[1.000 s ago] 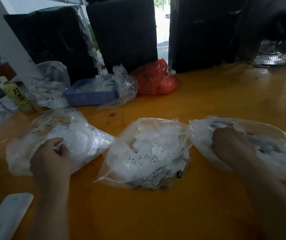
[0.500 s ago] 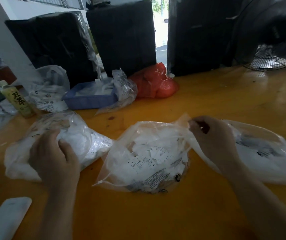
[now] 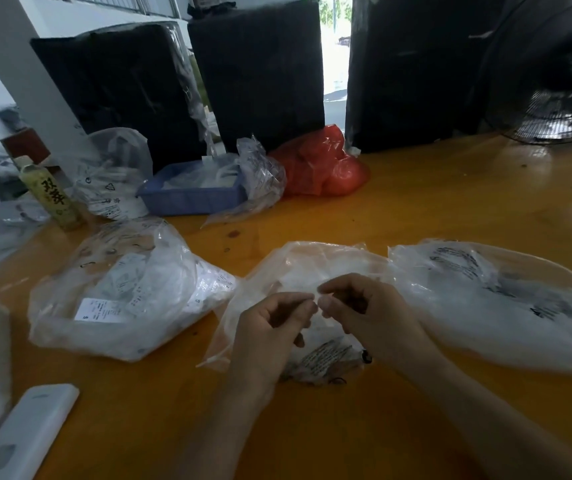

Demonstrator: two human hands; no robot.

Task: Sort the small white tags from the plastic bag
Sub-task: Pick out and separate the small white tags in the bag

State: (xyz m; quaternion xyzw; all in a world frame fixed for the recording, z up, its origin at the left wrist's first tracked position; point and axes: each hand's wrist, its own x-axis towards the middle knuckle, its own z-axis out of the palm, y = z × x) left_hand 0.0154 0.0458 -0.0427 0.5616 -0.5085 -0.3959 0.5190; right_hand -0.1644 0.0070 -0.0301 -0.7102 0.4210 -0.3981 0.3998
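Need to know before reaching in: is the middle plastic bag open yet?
Cannot tell. Both hands, left and right, pinch the film at the top of the middle bag, but no clear opening shows.

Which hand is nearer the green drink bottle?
Left. The left hand is over the middle bag, on the side facing the green drink bottle at far left; the right hand sits just beyond it, farther right.

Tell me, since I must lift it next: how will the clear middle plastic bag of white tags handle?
The clear middle plastic bag is wrinkled thin film, so it will probably sag. Its loose white paper tags look light and may shift when tilted. The left hand and right hand pinch its film, which could slip.
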